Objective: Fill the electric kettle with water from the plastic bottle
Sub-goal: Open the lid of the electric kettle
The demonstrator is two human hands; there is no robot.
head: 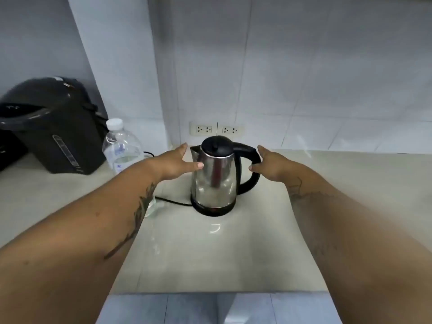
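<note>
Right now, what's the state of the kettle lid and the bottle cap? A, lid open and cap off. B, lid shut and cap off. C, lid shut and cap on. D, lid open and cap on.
C: the black lid sits closed on the electric kettle, and the white cap is on the plastic bottle standing to the kettle's left.

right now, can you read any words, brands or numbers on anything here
None can be read.
Bottle: blue print on the label, too blurred to read.
Black water boiler: marks on its front strip and lid, too small to read.
Kettle: no text visible.
Wall sockets: no text visible.
</note>
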